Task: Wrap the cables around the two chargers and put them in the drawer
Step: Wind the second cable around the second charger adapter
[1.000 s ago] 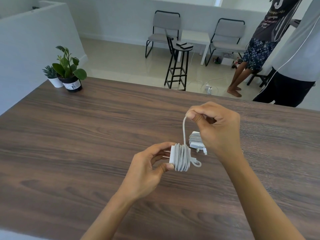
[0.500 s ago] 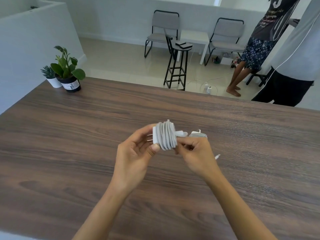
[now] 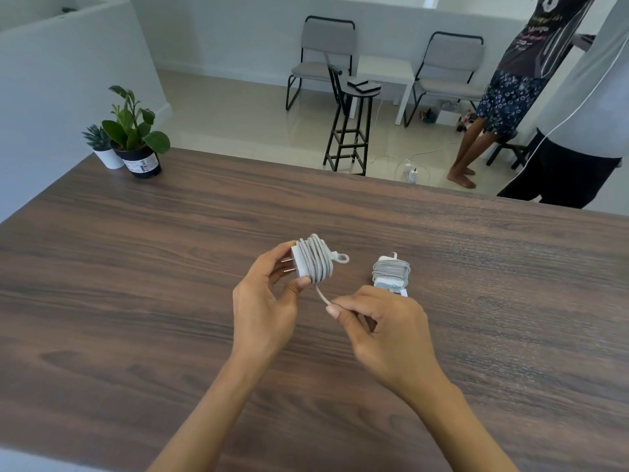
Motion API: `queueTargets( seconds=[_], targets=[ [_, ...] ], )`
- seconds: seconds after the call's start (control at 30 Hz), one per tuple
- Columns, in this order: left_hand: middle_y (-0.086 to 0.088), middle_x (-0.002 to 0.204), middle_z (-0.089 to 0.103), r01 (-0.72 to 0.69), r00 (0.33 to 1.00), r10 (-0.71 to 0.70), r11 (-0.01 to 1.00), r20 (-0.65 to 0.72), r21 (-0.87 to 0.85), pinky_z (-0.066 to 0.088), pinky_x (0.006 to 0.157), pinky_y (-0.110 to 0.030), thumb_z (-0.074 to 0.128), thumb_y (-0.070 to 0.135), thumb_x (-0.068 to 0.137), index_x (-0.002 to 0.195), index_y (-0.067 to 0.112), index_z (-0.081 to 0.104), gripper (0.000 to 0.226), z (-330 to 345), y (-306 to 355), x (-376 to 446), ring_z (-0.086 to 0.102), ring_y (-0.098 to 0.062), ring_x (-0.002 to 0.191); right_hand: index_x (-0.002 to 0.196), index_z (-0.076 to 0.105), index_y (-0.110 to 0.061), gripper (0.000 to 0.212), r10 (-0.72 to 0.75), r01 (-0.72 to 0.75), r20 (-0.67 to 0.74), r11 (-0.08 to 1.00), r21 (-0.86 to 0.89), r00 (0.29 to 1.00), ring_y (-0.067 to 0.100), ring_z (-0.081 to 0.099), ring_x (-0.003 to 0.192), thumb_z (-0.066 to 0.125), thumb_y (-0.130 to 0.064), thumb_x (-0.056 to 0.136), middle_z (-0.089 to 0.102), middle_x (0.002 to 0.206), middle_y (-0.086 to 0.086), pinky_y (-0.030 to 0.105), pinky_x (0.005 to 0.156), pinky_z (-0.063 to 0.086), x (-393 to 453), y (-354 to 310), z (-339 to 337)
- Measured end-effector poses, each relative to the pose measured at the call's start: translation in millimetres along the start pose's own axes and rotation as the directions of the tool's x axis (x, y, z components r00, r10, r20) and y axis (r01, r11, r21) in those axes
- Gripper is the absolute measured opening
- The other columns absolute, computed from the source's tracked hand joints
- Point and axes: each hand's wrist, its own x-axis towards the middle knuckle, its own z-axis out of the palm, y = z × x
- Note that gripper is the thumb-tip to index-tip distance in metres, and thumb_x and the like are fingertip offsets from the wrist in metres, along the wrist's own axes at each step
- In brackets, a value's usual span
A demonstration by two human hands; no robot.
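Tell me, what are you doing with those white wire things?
A person is winding a thin white cable around a white plug-in charger block. The left hand grips the block above the brown wooden table, and the right hand pinches the cable's loose end between its fingers. A second white charger, already wrapped, lies on the table beside them. No drawer is in view.

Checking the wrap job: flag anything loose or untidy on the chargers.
The held charger has an unwound cable tail, pinched by the right hand. The second charger on the table looks neatly wrapped.
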Motion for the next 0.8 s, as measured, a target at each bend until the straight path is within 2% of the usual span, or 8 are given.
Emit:
queueTargets(
  seconds=[0.1, 0.2, 0.33, 0.5, 0.57, 0.67, 0.73, 0.8],
  targets=[
    [0.008, 0.113, 0.066, -0.063, 0.997, 0.059, 0.994, 0.044, 0.084, 0.048, 0.090, -0.015, 0.070, -0.007, 0.077, 0.117, 0.027, 0.056, 0.054, -2, -4, -5, 0.064, -0.001, 0.101, 0.074, 0.070, -0.033, 0.019, -0.043, 0.042, -0.018, 0.997, -0.071, 0.999, 0.004, 0.051, 0.061, 0.057, -0.043, 0.082, 0.059, 0.063, -0.014, 0.029, 0.050, 0.045, 5, 1, -8],
    [0.011, 0.118, 0.063, -0.090, 0.990, 0.080, 0.992, 0.113, 0.087, 0.047, 0.092, -0.017, 0.069, -0.009, 0.077, 0.120, 0.023, 0.057, 0.055, -4, -8, -13, 0.062, -0.003, 0.106, 0.073, 0.071, -0.034, 0.011, -0.060, 0.059, -0.023, 0.997, -0.054, 0.998, 0.004, 0.054, 0.073, 0.064, -0.041, 0.078, 0.061, 0.071, -0.016, 0.031, 0.057, 0.046, 14, 6, -14],
    [0.010, 0.118, 0.064, -0.042, 0.980, 0.049, 0.998, 0.195, -0.039, 0.048, 0.091, -0.017, 0.063, -0.016, 0.079, 0.119, 0.023, 0.057, 0.056, -5, -7, -22, 0.061, -0.008, 0.111, 0.071, 0.072, -0.033, 0.013, -0.102, 0.102, -0.010, 0.995, 0.006, 0.995, 0.004, 0.047, 0.081, 0.067, -0.044, 0.073, 0.056, 0.075, -0.015, 0.027, 0.078, 0.035, 27, 12, -17],
    [0.002, 0.125, 0.061, 0.083, 0.952, -0.026, 0.981, 0.304, -0.174, 0.053, 0.088, -0.031, 0.058, -0.012, 0.084, 0.120, 0.029, 0.058, 0.054, -7, -6, -28, 0.067, -0.020, 0.106, 0.068, 0.070, -0.037, 0.008, -0.086, 0.086, 0.005, 0.993, 0.077, 0.996, 0.001, 0.048, 0.091, 0.068, -0.046, 0.069, 0.057, 0.087, -0.017, 0.026, 0.082, 0.037, 44, 12, -28],
    [0.000, 0.125, 0.061, 0.130, 0.945, -0.057, 0.968, 0.321, -0.213, 0.054, 0.088, -0.031, 0.055, -0.014, 0.086, 0.120, 0.026, 0.057, 0.053, -7, -4, -30, 0.068, -0.022, 0.103, 0.067, 0.070, -0.038, 0.004, -0.038, 0.029, 0.054, 0.989, 0.145, 0.998, 0.003, 0.052, 0.097, 0.073, -0.040, 0.069, 0.060, 0.092, -0.018, 0.027, 0.086, 0.039, 48, 13, -29],
    [0.008, 0.122, 0.062, 0.169, 0.931, -0.068, 0.951, 0.359, -0.258, 0.054, 0.087, -0.033, 0.051, -0.016, 0.087, 0.121, 0.020, 0.053, 0.050, -7, 1, -32, 0.069, -0.023, 0.099, 0.068, 0.071, -0.032, 0.008, 0.054, -0.091, 0.133, 0.954, 0.286, 0.990, 0.005, 0.060, 0.101, 0.075, -0.027, 0.073, 0.066, 0.097, -0.016, 0.018, 0.090, 0.043, 49, 15, -26],
    [0.010, 0.119, 0.063, 0.188, 0.921, -0.071, 0.943, 0.384, -0.276, 0.054, 0.086, -0.032, 0.049, -0.015, 0.088, 0.121, 0.018, 0.051, 0.047, -7, 5, -33, 0.069, -0.025, 0.098, 0.073, 0.073, -0.022, 0.006, 0.093, -0.155, 0.176, 0.910, 0.385, 0.980, 0.007, 0.065, 0.095, 0.074, -0.017, 0.077, 0.072, 0.094, -0.009, 0.031, 0.090, 0.050, 48, 17, -25],
    [0.010, 0.119, 0.063, 0.191, 0.919, -0.069, 0.939, 0.389, -0.285, 0.054, 0.084, -0.029, 0.049, -0.014, 0.089, 0.121, 0.017, 0.050, 0.045, -7, 9, -33, 0.069, -0.024, 0.100, 0.078, 0.073, -0.010, 0.003, 0.118, -0.204, 0.204, 0.856, 0.475, 0.972, 0.018, 0.070, 0.084, 0.071, -0.011, 0.081, 0.074, 0.086, 0.001, 0.041, 0.081, 0.056, 46, 18, -23]
  ],
)
